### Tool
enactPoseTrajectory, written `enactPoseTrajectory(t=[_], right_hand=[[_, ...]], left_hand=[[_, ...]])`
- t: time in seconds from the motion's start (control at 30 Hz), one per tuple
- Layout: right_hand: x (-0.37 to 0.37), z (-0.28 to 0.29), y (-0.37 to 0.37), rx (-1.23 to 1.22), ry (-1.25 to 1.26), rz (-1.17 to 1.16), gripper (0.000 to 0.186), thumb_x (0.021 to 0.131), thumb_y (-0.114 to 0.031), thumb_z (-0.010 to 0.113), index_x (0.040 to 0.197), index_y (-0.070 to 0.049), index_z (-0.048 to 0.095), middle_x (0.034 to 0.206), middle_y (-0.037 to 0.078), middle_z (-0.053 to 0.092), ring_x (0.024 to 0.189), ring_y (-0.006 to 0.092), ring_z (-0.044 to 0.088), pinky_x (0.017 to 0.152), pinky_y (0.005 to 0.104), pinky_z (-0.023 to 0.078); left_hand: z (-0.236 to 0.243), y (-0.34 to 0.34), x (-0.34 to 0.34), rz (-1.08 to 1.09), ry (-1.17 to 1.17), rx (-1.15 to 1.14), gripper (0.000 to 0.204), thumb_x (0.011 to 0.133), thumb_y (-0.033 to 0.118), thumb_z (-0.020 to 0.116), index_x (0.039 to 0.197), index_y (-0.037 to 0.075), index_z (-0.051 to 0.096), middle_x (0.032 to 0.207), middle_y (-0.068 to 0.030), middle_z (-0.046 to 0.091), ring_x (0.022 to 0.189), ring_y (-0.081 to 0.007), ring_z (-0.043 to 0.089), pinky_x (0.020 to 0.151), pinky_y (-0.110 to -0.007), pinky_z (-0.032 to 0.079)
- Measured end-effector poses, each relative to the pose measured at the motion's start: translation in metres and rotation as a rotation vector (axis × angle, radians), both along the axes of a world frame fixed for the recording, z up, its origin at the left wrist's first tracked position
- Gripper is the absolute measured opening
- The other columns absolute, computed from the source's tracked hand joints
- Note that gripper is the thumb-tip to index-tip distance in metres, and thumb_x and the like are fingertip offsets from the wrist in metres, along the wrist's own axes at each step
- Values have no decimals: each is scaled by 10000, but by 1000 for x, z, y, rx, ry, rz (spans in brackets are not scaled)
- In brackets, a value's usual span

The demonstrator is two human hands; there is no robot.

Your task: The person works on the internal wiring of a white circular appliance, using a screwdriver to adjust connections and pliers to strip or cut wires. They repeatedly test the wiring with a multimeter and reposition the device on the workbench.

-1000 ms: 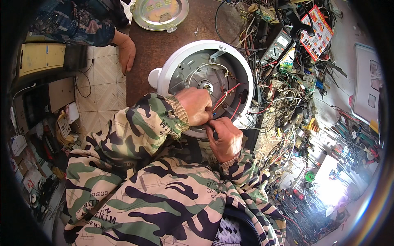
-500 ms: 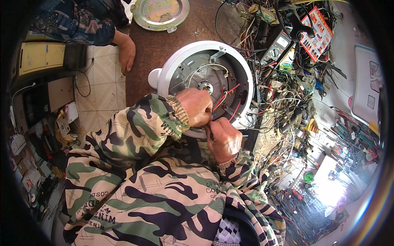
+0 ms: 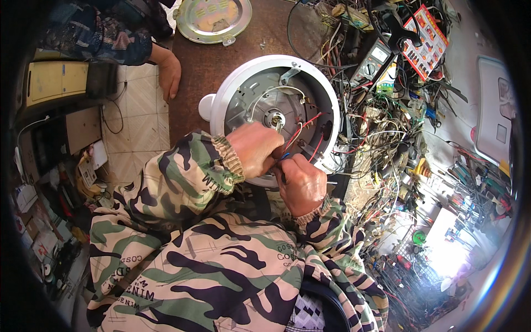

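A round white appliance housing (image 3: 223,97) lies open on the brown bench, showing its grey metal inside, a central socket (image 3: 275,119) and white, red and blue wires. My left hand (image 3: 255,148) is closed low inside the housing, at the ends of the red and blue wires (image 3: 285,156), its fingertips partly hidden. Just right of it and lower, my right hand (image 3: 301,182) is pinched around the wire ends, with a small dark piece under its fingers that I cannot make out.
A metal disc plate (image 3: 215,15) lies at the back, near small screws. Another person's hand (image 3: 170,74) rests at the bench's left edge. Tangled cables, a multimeter (image 3: 371,63), a printed card (image 3: 425,41) and scattered tools (image 3: 475,185) fill the right. Tiled floor (image 3: 130,133) shows left.
My left hand has shifted a little leftward, and more of the blue wire shows between my hands. The housing sits slightly further left in view. My fingers stay closed.
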State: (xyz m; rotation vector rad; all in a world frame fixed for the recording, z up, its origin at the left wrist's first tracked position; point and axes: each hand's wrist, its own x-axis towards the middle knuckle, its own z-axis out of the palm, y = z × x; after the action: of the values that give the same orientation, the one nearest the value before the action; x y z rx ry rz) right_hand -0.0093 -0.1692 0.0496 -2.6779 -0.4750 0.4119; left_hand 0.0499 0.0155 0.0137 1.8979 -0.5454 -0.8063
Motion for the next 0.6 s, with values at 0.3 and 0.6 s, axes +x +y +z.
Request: enactPoseTrajectory(t=[0.3, 0.6], right_hand=[[-2, -6, -9, 122, 4, -33, 207, 764, -135, 782, 812, -68, 592, 815, 108, 579, 692, 334, 639, 582, 446, 507], [-1, 6, -17, 288, -32, -32, 182, 787, -100, 787, 869, -39, 636, 818, 127, 610, 692, 334, 640, 586, 416, 517]], left_hand=[[-2, -1, -1, -1, 44, 1, 187, 759, 52, 740, 945, 31, 744, 836, -177, 724, 826, -338, 723, 714, -381, 571], [-1, -5, -5, 24, 4, 8, 159, 781, 85, 730, 936, 54, 714, 819, -155, 715, 815, -360, 703, 708, -404, 556]])
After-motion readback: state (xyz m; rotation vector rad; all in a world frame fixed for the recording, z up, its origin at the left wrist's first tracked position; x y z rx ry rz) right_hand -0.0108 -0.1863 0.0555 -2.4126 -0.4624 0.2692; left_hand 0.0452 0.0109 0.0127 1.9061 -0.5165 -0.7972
